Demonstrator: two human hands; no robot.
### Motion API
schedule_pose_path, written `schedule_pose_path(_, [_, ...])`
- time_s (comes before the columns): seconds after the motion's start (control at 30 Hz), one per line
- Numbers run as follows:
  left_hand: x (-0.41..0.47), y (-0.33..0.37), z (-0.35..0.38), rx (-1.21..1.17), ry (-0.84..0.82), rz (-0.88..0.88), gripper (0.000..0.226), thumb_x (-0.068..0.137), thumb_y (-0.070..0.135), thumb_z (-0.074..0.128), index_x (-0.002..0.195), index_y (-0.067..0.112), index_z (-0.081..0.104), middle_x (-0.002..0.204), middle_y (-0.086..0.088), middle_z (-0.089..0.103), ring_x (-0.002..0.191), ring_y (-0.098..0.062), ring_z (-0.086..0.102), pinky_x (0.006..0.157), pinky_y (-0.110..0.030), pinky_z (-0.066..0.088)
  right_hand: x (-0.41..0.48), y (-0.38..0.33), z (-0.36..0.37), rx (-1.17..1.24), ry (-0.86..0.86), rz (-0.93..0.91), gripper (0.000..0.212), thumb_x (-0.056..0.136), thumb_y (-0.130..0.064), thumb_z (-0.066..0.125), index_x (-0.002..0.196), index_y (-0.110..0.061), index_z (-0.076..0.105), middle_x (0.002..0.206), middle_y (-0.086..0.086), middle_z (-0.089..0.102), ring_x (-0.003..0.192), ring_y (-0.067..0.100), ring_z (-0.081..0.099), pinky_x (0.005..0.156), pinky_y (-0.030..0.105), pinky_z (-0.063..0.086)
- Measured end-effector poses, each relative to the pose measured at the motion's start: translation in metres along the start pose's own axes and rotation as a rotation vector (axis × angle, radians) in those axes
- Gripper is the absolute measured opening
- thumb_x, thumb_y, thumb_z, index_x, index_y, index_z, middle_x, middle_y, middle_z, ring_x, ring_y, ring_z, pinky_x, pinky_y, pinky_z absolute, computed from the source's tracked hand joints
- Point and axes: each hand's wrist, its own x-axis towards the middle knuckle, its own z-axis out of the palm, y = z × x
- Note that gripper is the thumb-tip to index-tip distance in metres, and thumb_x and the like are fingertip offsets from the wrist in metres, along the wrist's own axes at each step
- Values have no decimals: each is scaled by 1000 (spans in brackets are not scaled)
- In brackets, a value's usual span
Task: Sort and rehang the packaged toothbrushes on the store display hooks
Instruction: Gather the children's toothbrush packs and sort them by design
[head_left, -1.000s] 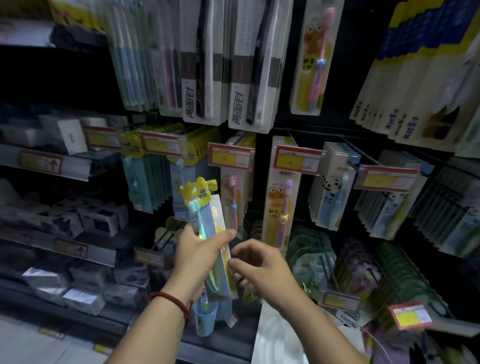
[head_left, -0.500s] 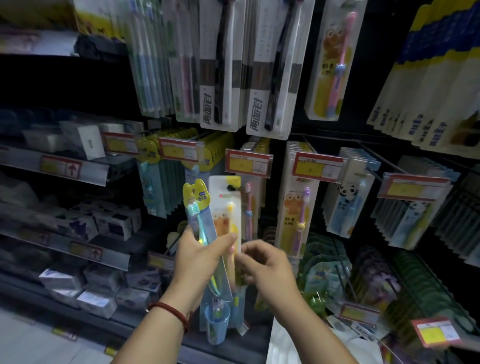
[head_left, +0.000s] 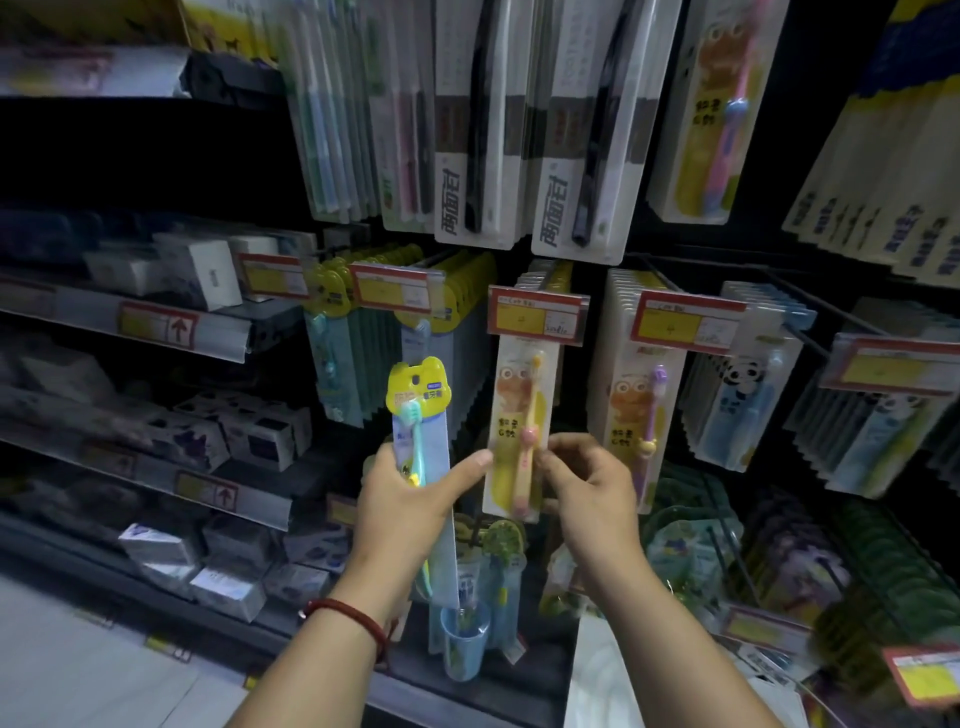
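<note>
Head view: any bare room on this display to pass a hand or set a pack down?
Free: the dark back panel between the pink toothbrush pack and the blue-yellow packs; the dark shelf bay upper left, above the white boxes. Crowded: the middle hook rows, where the left hand holds the teal toothbrush pack and the right hand pinches the orange toothbrush pack.

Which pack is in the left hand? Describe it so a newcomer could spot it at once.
Find the middle row of price tags. In front of it the left hand grips a narrow pack. Its yellow eared header and teal brush set it apart from the orange-brush pack the right hand pinches.
</note>
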Motion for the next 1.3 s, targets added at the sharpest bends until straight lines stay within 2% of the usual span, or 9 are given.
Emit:
schedule_pose_path(0.17, [0,10,-1,-52,6,-1,56,78,70,69,83,17,54,73,5,54,62,-13,53,60,-30,40,-2,3,3,-47,28,11,7,95,-23,70,90,-27,72,88,-1,75,88,19,73,82,51,61])
schedule_pose_path(0.23, [1,11,-1,-96,2,-27,54,89,66,62,77,17,45,66,0,44,54,-15,44,54,-30,36,-8,4,2,-109,61,22,6,97,-24,69,101,-21,69,89,-6,72,85,9,69,77,34,60])
schedule_pose_path(0.33, [5,11,-4,-168,45,-98,36,103,44,58,85,13,53,71,-4,50,61,-18,49,59,-31,40,-22,7,6,-201,81,49,21,96,-26,70,113,-16,63,98,-7,67,83,-5,60,65,11,44])
schedule_pose_path(0.5, [8,14,-11,-240,68,-74,18,98,19,58,81,16,52,75,-3,51,66,-19,48,62,-33,41,-32,10,22,-107,-54,98,9,92,-23,74,99,-21,67,95,2,73,82,16,72,81,37,60])
schedule_pose_path(0.6, [8,14,-15,-263,49,-2,11,97,13,63,85,15,65,75,-2,62,70,-19,56,69,-35,46,-38,-1,31,121,-325,176,14,94,-14,72,107,-14,68,93,9,74,76,19,72,70,37,61])
schedule_pose_path(0.7, [8,18,-16,-313,-12,61,9,98,10,66,95,14,74,77,-2,68,71,-16,60,71,-33,50,-47,-3,42,119,-470,145,17,93,-9,73,109,-12,70,99,16,76,81,20,72,70,48,61])
schedule_pose_path(0.87, [9,21,-20,-378,-21,115,15,98,11,68,107,20,76,89,0,80,77,-12,72,72,-32,59,-49,-9,55,195,-435,80,12,96,-1,65,101,-9,72,95,24,73,77,26,70,63,40,64])
schedule_pose_path(1.03, [10,17,-27,-343,-54,163,18,99,12,68,114,17,76,95,-2,82,85,-11,75,73,-24,60,-38,-17,60,188,-388,-25,15,98,-3,64,102,-14,74,95,25,71,82,38,71,69,47,65])
schedule_pose_path(1.3, [16,-4,-40,-311,-36,123,22,96,15,72,117,21,74,101,-13,80,95,-36,77,86,-69,58,-29,-20,71,223,-318,-28,18,98,-3,63,104,-16,74,91,6,79,86,23,77,65,37,64])
